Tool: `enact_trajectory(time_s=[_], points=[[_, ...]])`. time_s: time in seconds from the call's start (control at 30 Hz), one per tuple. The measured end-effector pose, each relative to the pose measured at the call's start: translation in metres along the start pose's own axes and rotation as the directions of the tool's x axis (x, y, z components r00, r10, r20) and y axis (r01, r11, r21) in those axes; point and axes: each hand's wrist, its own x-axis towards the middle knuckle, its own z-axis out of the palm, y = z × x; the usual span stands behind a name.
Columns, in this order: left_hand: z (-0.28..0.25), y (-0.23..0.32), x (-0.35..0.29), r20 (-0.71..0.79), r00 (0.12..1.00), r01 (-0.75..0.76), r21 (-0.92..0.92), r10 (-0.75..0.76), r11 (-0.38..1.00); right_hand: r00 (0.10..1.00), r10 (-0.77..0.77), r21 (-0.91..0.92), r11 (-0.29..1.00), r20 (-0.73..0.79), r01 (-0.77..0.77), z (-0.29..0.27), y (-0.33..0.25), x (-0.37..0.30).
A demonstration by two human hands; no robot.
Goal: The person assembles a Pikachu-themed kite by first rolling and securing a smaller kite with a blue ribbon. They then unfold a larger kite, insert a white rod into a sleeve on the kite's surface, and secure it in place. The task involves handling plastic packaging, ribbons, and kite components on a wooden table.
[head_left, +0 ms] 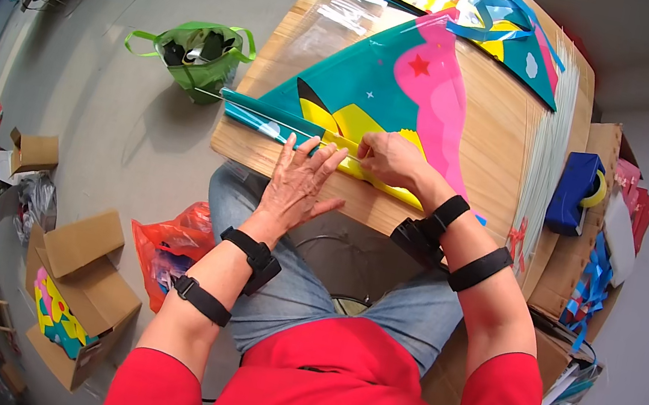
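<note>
A teal, pink and yellow printed kite sheet [394,76] lies on the wooden table in front of me. Its near edge is folded or rolled over, and a thin pale rod [271,112] runs along it, sticking out at the left end. My left hand [300,181] rests on this edge with fingers stretched out and spread. Just right of it, my right hand [393,160] is closed with its fingertips pressed to the yellow part of the edge. What sits between those fingertips is hidden.
Finished-looking kites with blue ribbons [483,18] lie at the table's far side. Many thin rods [550,147] line its right edge, near a blue tape dispenser [576,195]. A green bag [202,59], a red bag [170,249] and a cardboard box [87,291] stand left.
</note>
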Motion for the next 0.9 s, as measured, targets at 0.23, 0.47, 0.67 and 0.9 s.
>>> enact_trajectory(time_s=[0.23,0.47,0.67,0.9], points=[[-0.006,0.004,0.003,0.029,1.0,-0.014,0.057,0.012,0.998,1.0,0.013,-0.01,1.0,-0.017,-0.013,0.003,-0.001,0.002],[-0.007,0.004,0.002,0.042,0.999,-0.007,0.074,0.004,0.997,1.0,0.01,-0.034,0.999,-0.022,-0.01,0.009,0.002,0.009],[-0.01,0.006,0.004,0.065,0.998,0.003,0.083,-0.008,0.997,0.999,0.042,-0.044,0.998,-0.019,-0.042,0.011,0.002,0.012],[-0.01,0.008,0.005,0.075,0.997,0.01,0.08,-0.016,0.997,0.996,0.072,-0.071,0.995,-0.059,-0.076,0.015,0.001,0.014]])
